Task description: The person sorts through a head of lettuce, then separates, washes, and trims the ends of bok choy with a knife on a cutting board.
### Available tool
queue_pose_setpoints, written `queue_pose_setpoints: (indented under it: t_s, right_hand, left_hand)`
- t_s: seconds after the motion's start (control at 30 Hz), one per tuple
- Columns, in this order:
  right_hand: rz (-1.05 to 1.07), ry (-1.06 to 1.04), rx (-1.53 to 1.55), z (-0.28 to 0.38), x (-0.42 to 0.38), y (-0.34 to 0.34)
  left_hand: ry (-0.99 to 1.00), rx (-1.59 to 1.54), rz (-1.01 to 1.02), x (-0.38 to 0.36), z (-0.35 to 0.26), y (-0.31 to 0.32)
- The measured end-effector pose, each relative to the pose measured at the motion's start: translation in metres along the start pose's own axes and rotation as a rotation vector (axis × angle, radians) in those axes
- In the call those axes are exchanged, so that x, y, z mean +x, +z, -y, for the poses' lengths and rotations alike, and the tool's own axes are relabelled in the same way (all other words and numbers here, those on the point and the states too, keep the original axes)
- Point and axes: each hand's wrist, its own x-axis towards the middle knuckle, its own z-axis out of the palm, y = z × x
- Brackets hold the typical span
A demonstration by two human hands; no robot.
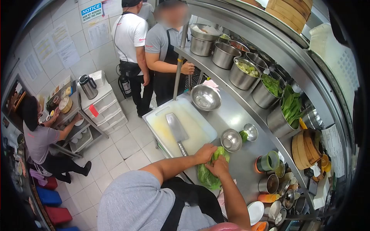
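My left hand point(205, 154) is closed on the upper end of a bunch of leafy greens point(208, 176) that looks like lettuce. Close beside it, my right hand point(219, 167) grips the same greens, its fingertips partly hidden among the leaves. The bunch lies at the near edge of the steel counter point(241, 163). Just left of my hands, a cleaver point(177, 127) rests flat on a wet white cutting board point(156, 119), its handle pointing toward me. Beyond my hands stand a steel bowl point(231, 140) and a smaller bowl point(250, 132), with a green piece point(244, 135) between them.
A larger metal bowl point(206, 97) sits at the board's far corner. The shelf point(227, 75) above carries several steel pots of vegetables. Sauce containers point(268, 161) and a white plate point(255, 213) crowd the right. Co-workers point(133, 42) stand beyond the counter; another person point(42, 134) works at left.
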Motion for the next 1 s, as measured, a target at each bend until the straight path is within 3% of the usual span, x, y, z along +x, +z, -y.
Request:
queue_pose_setpoints:
  t_s: [0.07, 0.17, 0.23, 0.37, 0.57, 0.63, 1.0]
  right_hand:
    - [0.030, -0.003, -0.029, 0.004, -0.002, -0.004]
    - [-0.097, 0.103, 0.189, 0.007, -0.009, 0.004]
    - [-0.326, 0.043, 0.132, 0.010, -0.011, 0.016]
    - [-0.308, 0.042, 0.081, 0.013, -0.015, 0.025]
    - [-0.212, 0.117, 0.139, 0.008, -0.007, 0.016]
    - [-0.198, 0.090, 0.338, -0.004, 0.004, 0.024]
    - [-0.103, 0.039, 0.470, -0.029, 0.015, 0.029]
  left_hand:
    - [0.008, 0.029, -0.020, 0.004, 0.002, -0.003]
    - [-0.063, -0.028, -0.008, 0.010, 0.007, -0.005]
    - [-0.054, -0.092, 0.049, 0.011, 0.013, -0.006]
    - [-0.132, -0.177, 0.102, 0.010, 0.017, -0.009]
    - [-0.021, -0.173, 0.025, 0.011, 0.009, -0.006]
    - [-0.020, -0.201, 0.017, 0.008, 0.007, -0.008]
    - [-0.007, -0.222, -0.069, 0.006, 0.005, -0.002]
